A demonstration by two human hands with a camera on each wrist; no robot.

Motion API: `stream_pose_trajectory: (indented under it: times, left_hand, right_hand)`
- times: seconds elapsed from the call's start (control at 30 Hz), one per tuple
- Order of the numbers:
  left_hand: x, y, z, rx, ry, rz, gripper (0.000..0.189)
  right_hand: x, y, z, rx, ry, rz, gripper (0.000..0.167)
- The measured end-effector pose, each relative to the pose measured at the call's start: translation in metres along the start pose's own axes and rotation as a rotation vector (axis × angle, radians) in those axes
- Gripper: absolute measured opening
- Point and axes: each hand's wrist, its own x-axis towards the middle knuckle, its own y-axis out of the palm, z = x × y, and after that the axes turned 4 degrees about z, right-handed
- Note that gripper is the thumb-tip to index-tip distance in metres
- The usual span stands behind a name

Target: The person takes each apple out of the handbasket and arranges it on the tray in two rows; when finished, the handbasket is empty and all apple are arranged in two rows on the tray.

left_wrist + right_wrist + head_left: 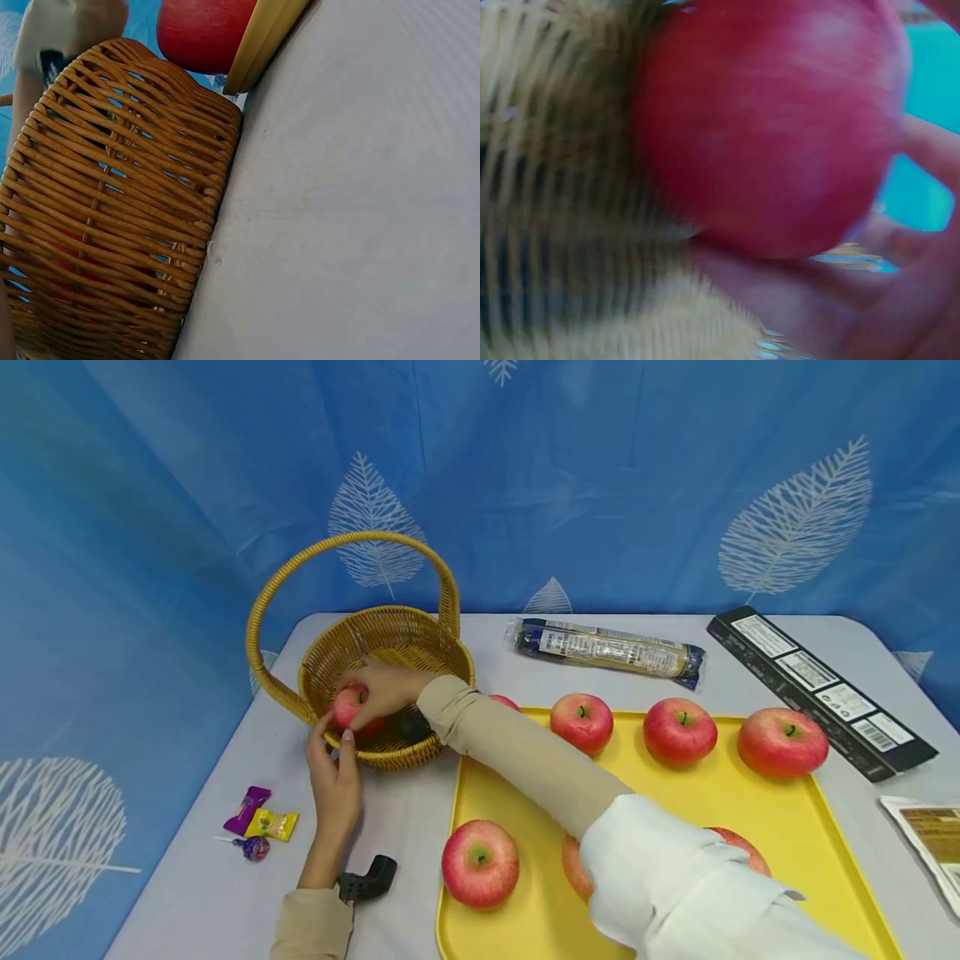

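Note:
A wicker basket with a tall hoop handle stands at the back left of the table. My right hand reaches into it and grips a red apple near the left inner wall. Close up in the right wrist view, fingers curl round the apple, beside blurred wickerwork. My left hand holds the basket's near-left rim, its fingertips close to that apple. Red shows through the weave of the basket in the left wrist view.
Several apples, one at the front left, lie on a yellow tray. Wrapped sweets and a lollipop lie left. Behind the tray are a long plastic-wrapped packet and a black box; a flat packet lies right.

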Motion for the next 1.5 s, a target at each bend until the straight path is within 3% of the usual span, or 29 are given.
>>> stream_pose_trajectory:
  times: [0.13,0.23,0.37,0.5,0.6,0.73,0.9,1.0,1.17,1.37,1.5]
  left_hand:
    - [0.001,0.001,-0.001,-0.003,-0.003,0.008,0.046]
    - [0.000,0.001,0.000,-0.007,-0.009,0.009,0.046]
    - [-0.002,0.003,0.003,-0.015,-0.003,0.011,0.046]
    - [-0.002,0.004,0.003,-0.028,0.013,0.017,0.046]
    - [-0.003,0.003,0.003,-0.033,0.017,0.019,0.047]
    - [-0.005,0.005,0.001,-0.037,0.008,0.025,0.047]
    - [-0.006,0.006,0.001,-0.054,-0.009,0.033,0.047]
    - [-0.007,0.007,0.001,-0.053,-0.013,0.033,0.047]
    - [-0.008,0.006,0.003,-0.045,-0.013,0.022,0.048]
    - [-0.007,0.007,0.004,-0.037,-0.007,0.017,0.048]
    - [-0.007,0.007,0.003,-0.032,-0.014,0.017,0.048]
  right_hand:
    - [-0.035,-0.028,0.002,0.004,-0.025,0.001,0.061]
    - [-0.076,-0.053,0.006,-0.004,-0.053,-0.033,0.059]
    - [-0.152,-0.074,0.003,-0.033,-0.107,-0.104,0.058]
    - [-0.244,-0.076,-0.012,-0.057,-0.031,-0.187,0.056]
    - [-0.311,-0.064,-0.026,-0.105,0.100,-0.252,0.057]
    - [-0.392,-0.028,-0.044,-0.168,0.270,-0.351,0.062]
    - [-0.466,0.035,-0.066,-0.118,0.498,-0.405,0.070]
    - [-0.492,0.068,-0.076,-0.068,0.636,-0.369,0.071]
    - [-0.505,0.098,-0.081,0.060,0.771,-0.312,0.075]
    - [-0.509,0.108,-0.082,0.159,0.797,-0.300,0.079]
    - [-0.511,0.110,-0.081,0.154,0.808,-0.283,0.079]
